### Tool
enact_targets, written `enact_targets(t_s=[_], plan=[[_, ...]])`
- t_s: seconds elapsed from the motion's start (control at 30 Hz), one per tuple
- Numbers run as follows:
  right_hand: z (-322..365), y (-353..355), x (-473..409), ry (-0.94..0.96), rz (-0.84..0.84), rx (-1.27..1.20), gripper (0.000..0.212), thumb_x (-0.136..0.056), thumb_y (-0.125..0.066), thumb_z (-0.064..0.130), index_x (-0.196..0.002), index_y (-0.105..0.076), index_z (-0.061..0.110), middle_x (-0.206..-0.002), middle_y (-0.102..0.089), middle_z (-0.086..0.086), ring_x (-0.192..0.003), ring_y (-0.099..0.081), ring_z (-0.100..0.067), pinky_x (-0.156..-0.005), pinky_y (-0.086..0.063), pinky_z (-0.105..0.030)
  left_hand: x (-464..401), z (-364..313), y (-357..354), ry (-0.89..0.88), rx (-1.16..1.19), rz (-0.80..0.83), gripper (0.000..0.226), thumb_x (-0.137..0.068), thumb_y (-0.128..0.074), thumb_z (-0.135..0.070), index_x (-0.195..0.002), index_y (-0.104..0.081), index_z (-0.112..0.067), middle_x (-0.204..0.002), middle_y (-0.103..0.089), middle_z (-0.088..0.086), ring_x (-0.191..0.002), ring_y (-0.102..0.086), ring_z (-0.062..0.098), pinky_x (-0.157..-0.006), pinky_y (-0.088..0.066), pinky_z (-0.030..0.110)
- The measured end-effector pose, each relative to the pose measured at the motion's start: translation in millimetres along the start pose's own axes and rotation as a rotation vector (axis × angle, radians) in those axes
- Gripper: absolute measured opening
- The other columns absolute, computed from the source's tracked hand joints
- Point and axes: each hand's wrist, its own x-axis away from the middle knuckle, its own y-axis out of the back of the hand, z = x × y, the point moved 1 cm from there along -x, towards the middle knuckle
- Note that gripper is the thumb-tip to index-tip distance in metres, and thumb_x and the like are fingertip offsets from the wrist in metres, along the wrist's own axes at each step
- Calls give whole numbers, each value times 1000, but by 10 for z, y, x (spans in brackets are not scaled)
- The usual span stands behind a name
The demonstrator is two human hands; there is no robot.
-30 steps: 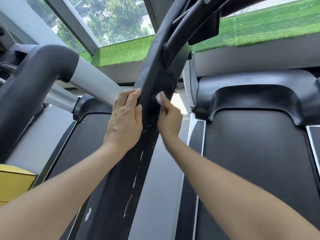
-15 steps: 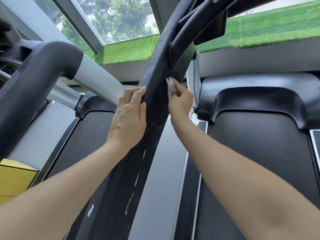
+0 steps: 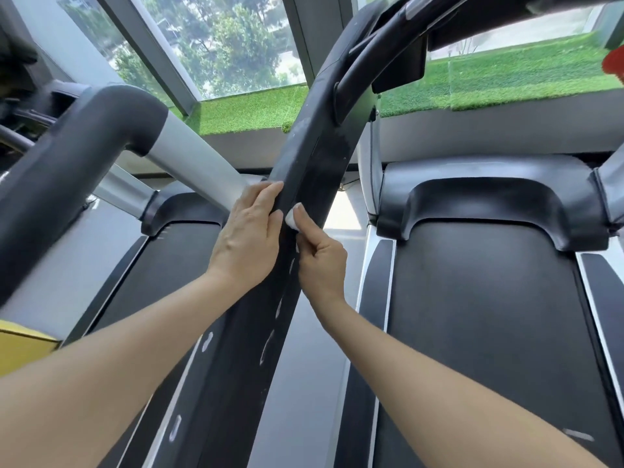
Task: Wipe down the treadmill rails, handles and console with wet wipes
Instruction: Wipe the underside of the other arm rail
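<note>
Down the black rail (image 3: 314, 177) the right hand (image 3: 320, 258) had slid, pinching the wet wipe (image 3: 291, 220) against its face — the left hand (image 3: 250, 234), fingers straight, pressed its left edge.

Most of the wet wipe (image 3: 291, 220) is tucked away under the right hand's (image 3: 320, 261) fingers, so only a small white bit peeks out above them. The black rail (image 3: 310, 170) is hidden just beside that grip where the left hand (image 3: 248, 238) lies on it, and it runs off the top and bottom edges. Far left of the grip, a yellow thing (image 3: 20, 349) is cut off by the edge.
</note>
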Motion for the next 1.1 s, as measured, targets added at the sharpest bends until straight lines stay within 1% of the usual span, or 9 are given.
enact_targets(t_s=[0.13, 0.23, 0.43, 0.53, 0.6, 0.7, 0.8, 0.9, 1.1], plan=[[13, 53, 261, -100, 21, 38, 28, -95, -53, 7, -120, -65, 15, -116, -64, 10, -115, -57, -9, -95, -43, -10, 286, 85, 36, 5, 28, 13, 44, -100, -41, -18, -144, -38, -15, -142, -36, -8, -131, -36, 13, -107, -27, 23], [-31, 137, 256, -210, -153, 87, 27, -96, -52, 11, -118, -66, 19, -115, -68, 4, -109, -61, -13, -95, -47, -18, 297, 60, 16, 26, 73, -25, 43, -100, -41, -17, -143, -39, -16, -140, -38, -10, -129, -37, 11, -107, -28, 22], [86, -271, 537, -148, -166, 13, 29, -99, -48, 17, -124, -63, 21, -115, -61, 21, -103, -53, 16, -90, -36, 1, 296, 63, 15, 14, 88, -63, 42, -99, -43, -14, -141, -43, -15, -139, -41, -9, -127, -40, 10, -108, -30, 22], [29, -250, 220, -166, -271, 81, 27, -100, -45, 18, -117, -67, 19, -102, -65, 17, -89, -57, 9, -77, -38, 3, 299, 72, 4, 3, 88, -70, 42, -99, -43, -14, -140, -43, -15, -138, -42, -9, -125, -42, 9, -104, -30, 17], [-28, -204, -120, -191, -299, 244, 27, -100, -42, 15, -105, -69, 17, -87, -64, 6, -75, -55, -8, -63, -40, -6, 302, 76, 6, 7, 89, -69, 42, -99, -43, -15, -141, -43, -16, -137, -42, -9, -124, -42, 9, -101, -30, 15], [-100, -179, -366, -226, -335, 370, 32, -97, -39, 6, -105, -68, 17, -90, -68, -7, -80, -59, -24, -69, -47, -30, 307, 61, 0, 1, 89, -63, 42, -99, -43, -14, -141, -43, -15, -137, -42, -8, -126, -41, 11, -104, -30, 18], [-7, -203, 48, -182, -266, 279, 28, -100, -43, 18, -111, -68, 24, -90, -69, 1, -74, -55, -7, -66, -44, -18, 315, 59, -5, 8, 108, -63, 42, -99, -42, -14, -141, -42, -15, -139, -41, -8, -128, -39, 11, -108, -32, 24], [34, -247, 463, -109, -209, 127, 27, -99, -49, 18, -119, -67, 23, -104, -71, 8, -83, -54, 4, -82, -46, -11, 316, 52, -4, 15, 126, -63, 42, -99, -42, -13, -142, -42, -15, -139, -41, -8, -128, -40, 12, -109, -33, 31], [-210, -112, -554, -175, -308, 452, 30, -94, -41, 3, -100, -68, 14, -77, -61, -7, -71, -44, -18, -61, -38, -29, 318, 67, -1, 12, 123, -57, 42, -99, -42, -13, -141, -43, -14, -136, -42, -7, -129, -39, 11, -110, -29, 24]])
